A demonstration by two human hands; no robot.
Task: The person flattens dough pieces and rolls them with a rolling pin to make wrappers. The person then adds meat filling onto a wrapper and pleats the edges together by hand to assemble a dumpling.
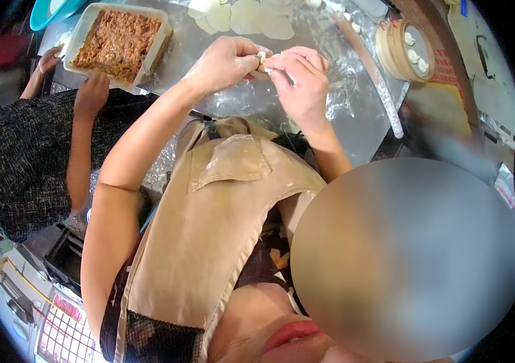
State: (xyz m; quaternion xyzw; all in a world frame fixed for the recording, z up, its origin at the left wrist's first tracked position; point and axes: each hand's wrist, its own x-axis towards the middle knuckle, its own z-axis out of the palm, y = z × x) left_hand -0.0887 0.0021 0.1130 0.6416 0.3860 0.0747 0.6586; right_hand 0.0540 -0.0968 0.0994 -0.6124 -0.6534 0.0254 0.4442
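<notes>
My left hand (226, 65) and my right hand (298, 78) meet above the metal worktop, fingers closed in a pinch. Between the fingertips is a small dumpling (262, 58) of pale dough, mostly hidden by the fingers. Just beyond my hands, flat round dough wrappers (263, 21) lie overlapping on the worktop (354, 103). To the left stands a rectangular tub (164, 45) of reddish-brown minced filling (118, 42).
A co-worker's hand (92, 91) is at the tub's near edge; their other hand (49, 60) holds something white. A long floury rolling pin (369, 72) lies to the right. Beyond it a bamboo steamer (390, 51) holds white pieces. A turquoise basin (40, 18) stands far left.
</notes>
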